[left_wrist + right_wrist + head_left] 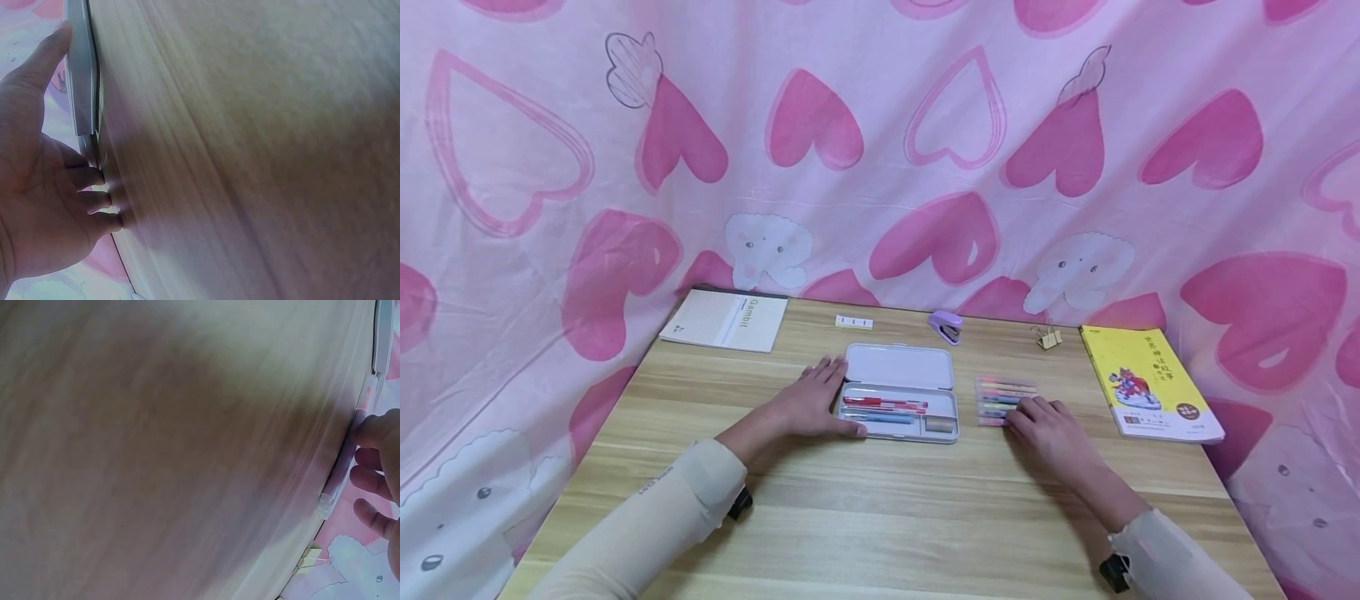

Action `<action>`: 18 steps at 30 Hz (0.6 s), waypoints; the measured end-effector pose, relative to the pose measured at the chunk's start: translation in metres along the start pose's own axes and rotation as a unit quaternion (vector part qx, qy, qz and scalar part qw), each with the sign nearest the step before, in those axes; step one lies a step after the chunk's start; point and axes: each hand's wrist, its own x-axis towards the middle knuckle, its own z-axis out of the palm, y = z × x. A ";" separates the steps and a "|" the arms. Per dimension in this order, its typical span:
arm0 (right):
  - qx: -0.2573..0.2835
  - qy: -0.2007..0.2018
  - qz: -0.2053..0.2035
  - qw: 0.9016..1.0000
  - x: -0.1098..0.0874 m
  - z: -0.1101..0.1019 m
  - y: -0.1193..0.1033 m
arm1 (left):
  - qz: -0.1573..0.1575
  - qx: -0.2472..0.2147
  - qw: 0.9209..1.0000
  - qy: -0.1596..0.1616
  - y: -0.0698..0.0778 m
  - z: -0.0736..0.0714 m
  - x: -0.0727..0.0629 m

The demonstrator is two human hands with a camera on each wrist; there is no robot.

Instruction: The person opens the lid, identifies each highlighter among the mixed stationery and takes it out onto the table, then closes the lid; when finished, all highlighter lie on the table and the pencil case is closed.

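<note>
In the head view an open white pencil case (898,369) lies mid-table, its lid tipped back. Inside are a red pen (883,402), a blue pen (880,417) and a brownish block (939,425) in a small compartment. My left hand (808,406) rests at the case's left end, fingers spread straight, thumb along its front edge; the left wrist view shows that thumb (53,50) against the case's side. Farther right, a clear pack of colored markers (992,400) lies flat. My right hand (1048,429) touches its right part with loosely bent fingers, which partly cover it.
A notebook (730,321) lies at the back left. Along the back edge are a small white card (853,322), a purple stapler-like object (946,327) and a gold binder clip (1048,337). A yellow book (1150,383) lies at the right. A heart-patterned curtain (820,125) hangs behind.
</note>
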 end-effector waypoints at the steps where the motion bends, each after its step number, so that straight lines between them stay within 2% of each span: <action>1: 0.002 0.002 0.001 1.000 0.000 0.000 0.000 | -0.001 0.000 1.000 0.000 0.000 0.000 0.000; 13: 0.013 0.009 0.023 1.000 0.001 0.001 0.002 | 0.000 -0.001 1.000 -0.002 0.002 -0.001 -0.001; 18: 0.016 0.025 0.019 0.999 0.002 0.001 0.003 | -0.001 -0.001 1.000 -0.001 0.003 -0.001 -0.001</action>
